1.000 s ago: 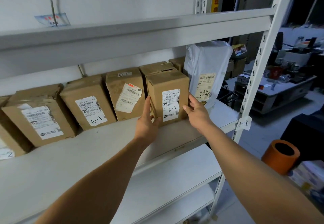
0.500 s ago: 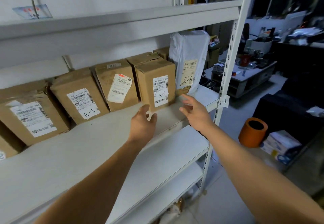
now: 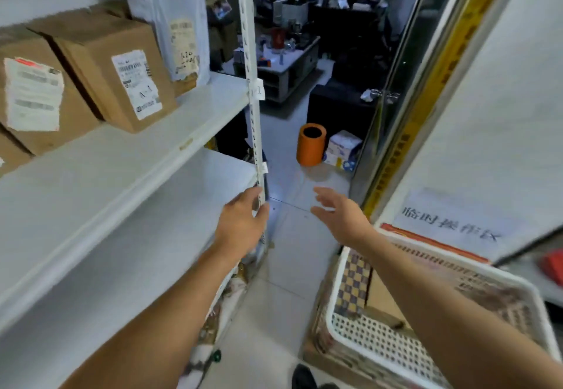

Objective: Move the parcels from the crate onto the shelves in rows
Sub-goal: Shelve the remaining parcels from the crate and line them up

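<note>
Brown cardboard parcels (image 3: 115, 68) with white labels are standing in a row on the upper shelf (image 3: 128, 157) at far left, beside a white plastic mailer (image 3: 167, 8). Both hands are hovering empty with fingers loosely spread: left hand (image 3: 240, 224) near the shelf upright (image 3: 254, 84), right hand (image 3: 341, 215) above the white crate (image 3: 359, 330) at near right. An orange cylinder (image 3: 311, 144) is standing on the far floor.

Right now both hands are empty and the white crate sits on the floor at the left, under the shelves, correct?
Not quite. The head view shows the left hand and right hand empty, but the white crate sits at the right, across the aisle from the shelves.
</note>
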`<action>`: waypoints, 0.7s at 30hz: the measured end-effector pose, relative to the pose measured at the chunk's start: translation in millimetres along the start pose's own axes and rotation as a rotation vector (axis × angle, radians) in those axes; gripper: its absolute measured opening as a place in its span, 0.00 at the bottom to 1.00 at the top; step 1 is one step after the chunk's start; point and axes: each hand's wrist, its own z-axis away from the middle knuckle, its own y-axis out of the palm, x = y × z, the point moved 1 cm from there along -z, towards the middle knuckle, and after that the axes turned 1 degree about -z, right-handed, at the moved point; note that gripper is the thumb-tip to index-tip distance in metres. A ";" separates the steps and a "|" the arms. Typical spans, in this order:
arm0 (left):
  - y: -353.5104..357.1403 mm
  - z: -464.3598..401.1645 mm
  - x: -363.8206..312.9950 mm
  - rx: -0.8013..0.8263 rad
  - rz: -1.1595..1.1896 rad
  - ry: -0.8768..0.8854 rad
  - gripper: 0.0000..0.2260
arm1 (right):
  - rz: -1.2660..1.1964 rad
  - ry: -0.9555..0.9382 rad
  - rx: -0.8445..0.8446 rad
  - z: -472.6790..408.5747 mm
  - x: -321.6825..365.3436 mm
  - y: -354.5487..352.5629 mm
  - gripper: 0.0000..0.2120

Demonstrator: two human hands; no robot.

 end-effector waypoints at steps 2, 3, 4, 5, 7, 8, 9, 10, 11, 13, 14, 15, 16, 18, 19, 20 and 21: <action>37.8 12.0 -11.1 0.102 -0.017 0.010 0.17 | 0.005 0.083 -0.027 23.7 -36.3 -14.4 0.26; 56.7 17.5 -18.3 0.154 -0.028 0.005 0.18 | 0.007 0.120 -0.038 35.3 -55.1 -21.6 0.26; 76.1 21.4 -25.1 0.203 -0.049 0.004 0.19 | 0.000 0.151 -0.048 46.6 -75.0 -28.2 0.25; 95.8 24.8 -31.9 0.253 -0.068 0.006 0.20 | -0.004 0.183 -0.057 57.5 -94.1 -35.0 0.25; 135.4 32.8 -47.1 0.341 -0.085 0.014 0.22 | -0.003 0.246 -0.075 75.8 -137.6 -46.7 0.24; 154.7 36.9 -54.8 0.377 -0.089 0.015 0.22 | 0.000 0.281 -0.081 83.8 -160.3 -51.3 0.24; 174.2 41.1 -62.5 0.406 -0.094 0.012 0.22 | -0.001 0.321 -0.083 92.0 -183.2 -56.4 0.24; 193.9 45.9 -70.0 0.430 -0.100 0.006 0.22 | -0.013 0.357 -0.083 100.0 -206.1 -61.7 0.24; 213.7 51.0 -77.2 0.453 -0.102 0.000 0.21 | -0.031 0.393 -0.076 107.3 -229.2 -67.0 0.24; 251.9 62.2 -93.2 0.514 -0.119 -0.007 0.19 | -0.071 0.463 -0.056 122.7 -274.8 -76.9 0.25; 271.0 67.2 -100.1 0.541 -0.126 -0.008 0.18 | -0.083 0.494 -0.046 130.3 -296.0 -81.7 0.25; 288.7 71.6 -107.0 0.562 -0.120 -0.011 0.18 | -0.088 0.522 -0.038 137.3 -315.5 -86.4 0.25; 306.5 74.8 -112.3 0.581 -0.111 -0.018 0.18 | -0.093 0.548 -0.034 144.2 -333.7 -90.3 0.25; 340.2 79.9 -118.7 0.626 -0.104 -0.040 0.20 | -0.098 0.593 -0.044 155.9 -366.4 -97.3 0.26; 355.5 82.6 -121.0 0.654 -0.107 -0.054 0.21 | -0.098 0.614 -0.048 160.1 -380.7 -100.2 0.26; 370.8 85.3 -122.7 0.679 -0.110 -0.060 0.22 | -0.096 0.637 -0.048 163.8 -394.0 -102.5 0.26; 386.4 87.8 -124.6 0.697 -0.110 -0.064 0.23 | -0.093 0.661 -0.044 166.3 -407.3 -103.8 0.26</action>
